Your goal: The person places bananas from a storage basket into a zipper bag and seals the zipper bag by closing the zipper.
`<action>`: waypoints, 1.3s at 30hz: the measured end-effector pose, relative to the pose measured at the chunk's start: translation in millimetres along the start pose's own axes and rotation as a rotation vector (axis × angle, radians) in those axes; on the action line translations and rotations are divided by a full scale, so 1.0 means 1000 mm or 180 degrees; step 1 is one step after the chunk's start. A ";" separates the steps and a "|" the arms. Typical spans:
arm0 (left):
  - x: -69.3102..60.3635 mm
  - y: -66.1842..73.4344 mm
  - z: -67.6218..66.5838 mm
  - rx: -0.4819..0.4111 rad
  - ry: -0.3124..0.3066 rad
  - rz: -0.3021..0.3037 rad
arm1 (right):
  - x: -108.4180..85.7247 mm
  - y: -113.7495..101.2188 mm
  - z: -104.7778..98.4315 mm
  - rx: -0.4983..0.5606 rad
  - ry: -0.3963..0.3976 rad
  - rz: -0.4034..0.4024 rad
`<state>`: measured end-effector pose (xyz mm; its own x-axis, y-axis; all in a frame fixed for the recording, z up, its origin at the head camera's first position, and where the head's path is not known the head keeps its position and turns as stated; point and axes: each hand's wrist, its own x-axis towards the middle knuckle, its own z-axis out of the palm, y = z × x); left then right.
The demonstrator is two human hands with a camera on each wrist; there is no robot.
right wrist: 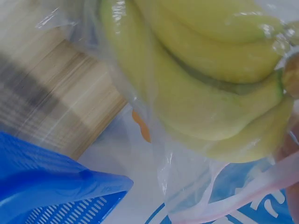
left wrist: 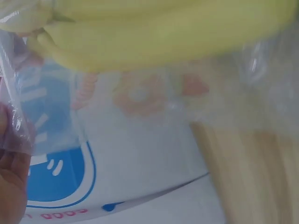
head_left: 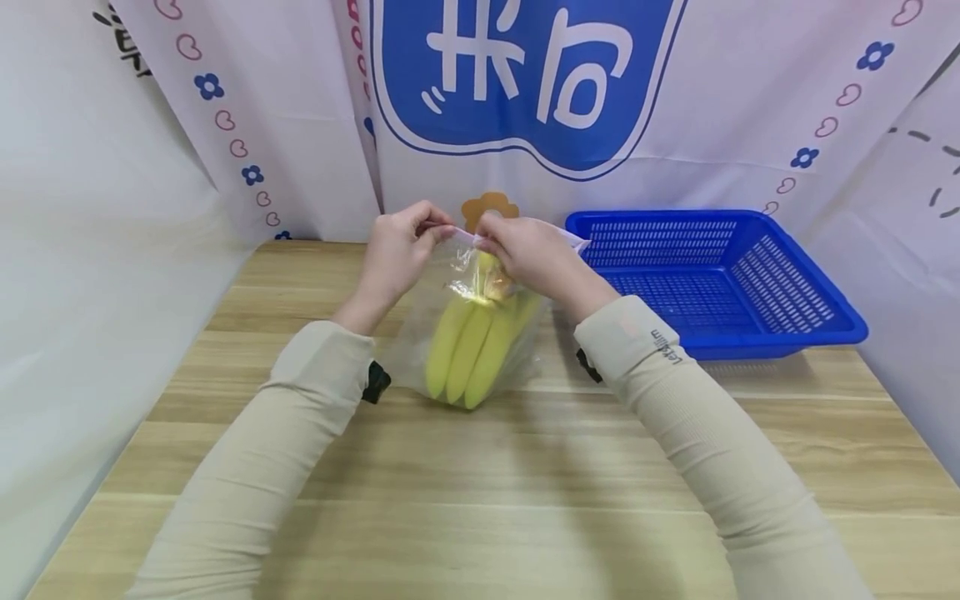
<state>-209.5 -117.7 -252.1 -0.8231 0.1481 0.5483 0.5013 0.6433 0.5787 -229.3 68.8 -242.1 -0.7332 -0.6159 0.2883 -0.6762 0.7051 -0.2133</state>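
Note:
A clear zip bag [head_left: 408, 354] with a pinkish top strip holds a bunch of yellow bananas [head_left: 468, 350], hanging stems up over the table in the head view. My left hand [head_left: 397, 254] pinches the left end of the bag's top edge between thumb and fingers. Close beside it, my right hand [head_left: 536, 254] pinches the same strip further right. In the left wrist view the bananas [left wrist: 159, 35] show blurred through the plastic. The right wrist view shows the bananas [right wrist: 210, 88] inside the bag and the pink strip [right wrist: 243, 191] running toward the fingers at the right edge.
A blue plastic basket [head_left: 780, 337] with slotted walls stands at the back right of the wooden table [head_left: 450, 542], just right of the bag. Behind the table hangs a white printed cloth [head_left: 300, 108] with a large blue patch.

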 end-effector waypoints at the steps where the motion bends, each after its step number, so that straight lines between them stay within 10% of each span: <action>1: 0.001 0.001 -0.001 0.0060 -0.0065 -0.0013 | 0.000 0.000 0.001 -0.0068 0.0008 -0.0014; 8: 0.005 0.010 -0.010 0.1027 -0.0749 0.0064 | 0.004 -0.004 0.004 -0.0323 0.0035 -0.0077; 12: 0.004 0.012 -0.010 0.1403 -0.0658 0.0431 | 0.006 -0.006 0.001 -0.0175 0.0027 -0.0120; 27: 0.000 0.007 -0.004 0.1056 -0.0363 0.0378 | 0.000 -0.001 -0.003 -0.0184 -0.0098 -0.0045; 39: -0.003 -0.007 -0.006 0.0522 -0.0620 0.0320 | -0.005 0.025 -0.012 0.0710 -0.1056 0.0345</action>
<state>-208.9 -127.0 -253.8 -0.8151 0.3491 0.4623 0.5463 0.7287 0.4130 -241.6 93.8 -237.6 -0.7597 -0.6479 -0.0558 -0.5661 0.7012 -0.4334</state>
